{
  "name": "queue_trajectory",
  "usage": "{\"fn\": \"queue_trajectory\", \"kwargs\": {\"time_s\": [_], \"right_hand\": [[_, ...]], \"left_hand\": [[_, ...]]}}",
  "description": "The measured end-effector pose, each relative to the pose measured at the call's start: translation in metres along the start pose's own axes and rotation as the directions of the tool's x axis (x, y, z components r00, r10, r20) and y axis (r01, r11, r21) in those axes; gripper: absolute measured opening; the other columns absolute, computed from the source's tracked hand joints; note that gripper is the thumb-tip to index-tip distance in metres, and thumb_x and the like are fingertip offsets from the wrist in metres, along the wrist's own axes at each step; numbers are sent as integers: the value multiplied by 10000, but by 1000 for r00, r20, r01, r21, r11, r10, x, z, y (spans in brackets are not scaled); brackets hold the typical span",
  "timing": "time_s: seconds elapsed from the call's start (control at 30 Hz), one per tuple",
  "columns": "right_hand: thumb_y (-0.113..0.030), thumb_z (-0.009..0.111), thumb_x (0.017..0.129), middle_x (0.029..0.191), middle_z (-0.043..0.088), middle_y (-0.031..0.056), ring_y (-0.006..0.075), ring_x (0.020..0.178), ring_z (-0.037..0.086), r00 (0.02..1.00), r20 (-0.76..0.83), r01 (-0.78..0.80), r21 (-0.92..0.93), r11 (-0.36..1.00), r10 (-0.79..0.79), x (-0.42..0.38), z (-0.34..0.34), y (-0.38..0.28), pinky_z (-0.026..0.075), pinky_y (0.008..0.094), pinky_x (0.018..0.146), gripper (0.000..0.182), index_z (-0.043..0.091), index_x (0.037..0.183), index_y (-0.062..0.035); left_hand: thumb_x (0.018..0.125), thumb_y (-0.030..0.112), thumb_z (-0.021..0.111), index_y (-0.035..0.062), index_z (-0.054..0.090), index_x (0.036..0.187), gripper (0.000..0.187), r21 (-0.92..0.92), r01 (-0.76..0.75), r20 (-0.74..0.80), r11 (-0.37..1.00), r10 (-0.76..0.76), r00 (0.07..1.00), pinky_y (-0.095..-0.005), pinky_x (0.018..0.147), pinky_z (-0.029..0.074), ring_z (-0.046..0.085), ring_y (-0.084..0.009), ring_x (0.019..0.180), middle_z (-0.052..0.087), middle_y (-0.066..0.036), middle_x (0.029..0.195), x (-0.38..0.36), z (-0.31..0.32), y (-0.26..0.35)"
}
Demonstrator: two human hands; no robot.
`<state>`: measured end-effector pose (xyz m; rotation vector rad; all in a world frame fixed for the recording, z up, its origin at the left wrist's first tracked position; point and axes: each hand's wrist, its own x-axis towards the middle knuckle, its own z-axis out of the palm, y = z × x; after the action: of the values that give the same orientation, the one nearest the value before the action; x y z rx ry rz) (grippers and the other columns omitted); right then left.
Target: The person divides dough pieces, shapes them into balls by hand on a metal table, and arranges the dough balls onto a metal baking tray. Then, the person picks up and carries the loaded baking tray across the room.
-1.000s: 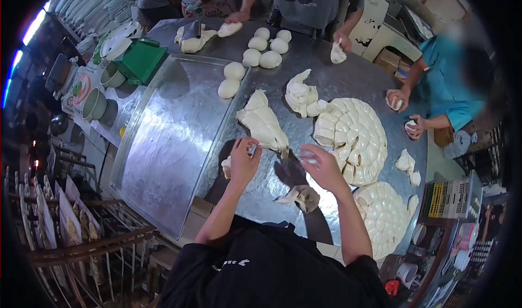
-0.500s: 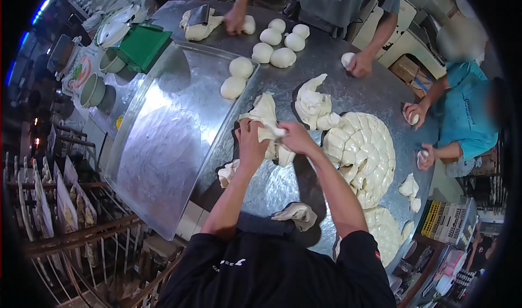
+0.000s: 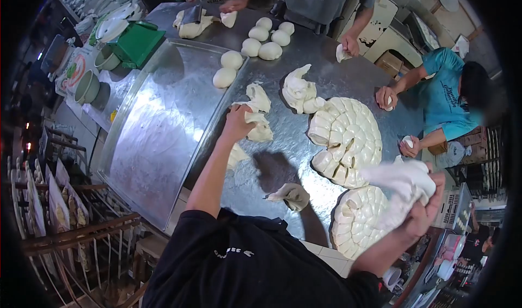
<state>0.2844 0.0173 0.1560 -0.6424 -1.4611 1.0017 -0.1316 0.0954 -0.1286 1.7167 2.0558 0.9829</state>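
Observation:
My left hand [image 3: 237, 124] is on a torn, irregular lump of dough [image 3: 259, 128] lying on the metal table, its fingers curled over the dough's near edge. Raised at the right, my right hand [image 3: 427, 213] grips a blurred, stretched piece of dough [image 3: 401, 185] above the table's edge. Between my arms lies a crumpled greyish cloth-like piece [image 3: 293, 196]. A large round of dough cut into many segments [image 3: 350, 139] sits right of centre, with a second scored round [image 3: 356, 221] nearer me. A twisted dough lump [image 3: 299, 89] touches the larger round's upper left side.
A shallow metal tray [image 3: 147, 139] takes up the table's left side. Several smooth dough balls [image 3: 269, 51] stand toward the far side. A green scale [image 3: 142, 42] is at the far left. Co-workers' hands [image 3: 387, 98] handle dough along the far and right edges.
My right hand has come away from the dough at the left and swung right and up, carrying a piece. My left hand stays at the dough. The view has shifted.

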Motion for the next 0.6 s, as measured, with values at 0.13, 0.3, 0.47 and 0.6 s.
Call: {"fn": "queue_trajectory", "kwargs": {"time_s": [0.13, 0.3, 0.47, 0.6], "right_hand": [[-10, 624, 864, 1132, 568, 20, 140, 791, 550, 841, -349, -420, 65, 905, 415, -41, 61, 122, 491, 294, 730, 476, 531, 1327, -65], [-149, 738, 846, 1491, 388, 253, 333, 889, 705, 875, 10, -249, -848, 468, 484, -70, 112, 203, 570, 407, 762, 491, 580, 1292, -19], [-255, 740, 843, 1239, 619, 187, 371, 1223, 543, 947, 239, 48, -766, 641, 215, -32, 188, 226, 437, 490, 1018, 415, 621, 1195, -69], [-270, 749, 805, 1153, 633, 218, 444, 1043, 604, 906, 223, 41, -891, 451, 358, -17, 240, 302, 486, 538, 882, 385, 586, 1080, -56]], "left_hand": [[705, 157, 830, 75, 627, 1190, 532, -77, -29, 172, 997, 41, 984, -406, 918, 505, 617, -346, 1062, 596, -192, 1145, -8, -46, 9], [847, 108, 749, 87, 652, 1232, 397, -331, 82, 25, 940, -78, 997, -347, 843, 550, 641, -262, 1104, 624, -149, 1288, -63, -86, 15], [895, 123, 710, 67, 706, 1133, 245, -313, 140, -6, 939, -150, 989, -364, 811, 566, 640, -278, 1131, 662, -154, 1236, -42, -98, 21], [840, 176, 762, 84, 732, 1108, 285, -250, 21, 18, 968, -17, 1000, -396, 857, 547, 657, -322, 1033, 679, -186, 1116, 12, -35, -13]]}}
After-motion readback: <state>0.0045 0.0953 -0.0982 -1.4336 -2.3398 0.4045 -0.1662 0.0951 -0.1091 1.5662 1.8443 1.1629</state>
